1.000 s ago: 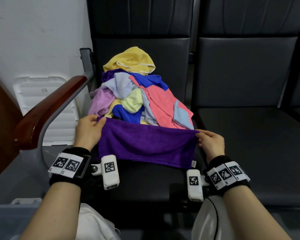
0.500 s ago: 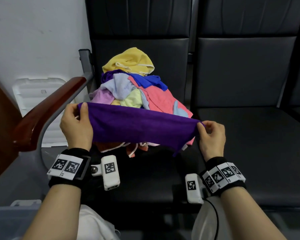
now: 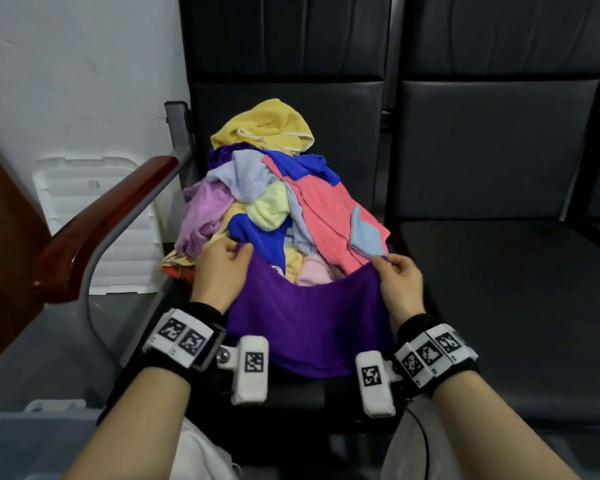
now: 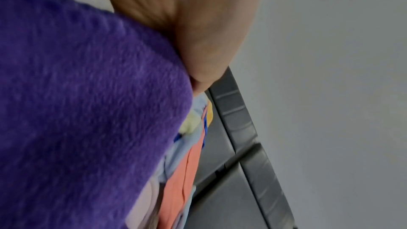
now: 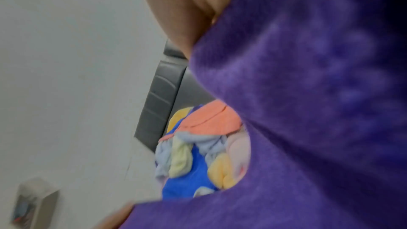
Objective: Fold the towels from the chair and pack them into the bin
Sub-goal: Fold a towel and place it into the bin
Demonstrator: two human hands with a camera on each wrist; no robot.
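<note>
A purple towel (image 3: 309,320) hangs slack between my two hands over the front of the black chair seat (image 3: 302,389). My left hand (image 3: 222,268) pinches its left top corner; my right hand (image 3: 397,277) pinches the right top corner. The towel's top edge sags in the middle. Behind it a heap of towels (image 3: 278,202) in yellow, blue, pink, lilac and pale blue fills the back of the seat. In the left wrist view the purple towel (image 4: 83,111) fills the left side beside my palm. In the right wrist view the purple towel (image 5: 308,111) covers the right side.
A wooden armrest (image 3: 94,230) on a grey metal frame stands at the left. A white plastic lid (image 3: 84,188) leans against the wall behind it. A grey bin edge (image 3: 32,420) shows at the bottom left. Another black seat (image 3: 499,289) lies to the right.
The hands lifted the purple towel taut above the seat, then came down and closer together; the towel now sags in the middle against the front of the heap.
</note>
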